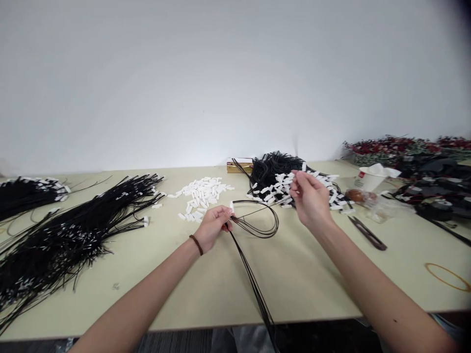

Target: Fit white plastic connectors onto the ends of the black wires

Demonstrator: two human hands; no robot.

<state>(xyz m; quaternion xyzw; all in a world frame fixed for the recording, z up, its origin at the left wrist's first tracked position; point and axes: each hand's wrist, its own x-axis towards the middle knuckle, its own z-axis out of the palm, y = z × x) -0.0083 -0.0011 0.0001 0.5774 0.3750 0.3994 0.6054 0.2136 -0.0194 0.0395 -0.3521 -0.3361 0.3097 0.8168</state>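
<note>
My left hand [215, 224] is closed on a bundle of thin black wires [253, 279] with a white connector [231, 206] at its end. The wires form a loop [274, 228] to the right of the fingers, and their tails hang over the table's front edge. Raised at the right, my right hand [309, 196] pinches with thumb and fingertips. A single thin wire [263, 209] runs from the connector area up towards that pinch; its very end is hidden by the fingers. Behind the right hand lies a heap of black wires with white connectors [283, 184].
Loose white connectors [204, 193] lie mid-table. Bundled black wires [91, 230] cover the left side. On the right are dark tweezers or snips [368, 234], a paper cup [368, 179], a yellow rubber band [447, 276] and coloured wire bundles [397, 147]. A wall stands behind.
</note>
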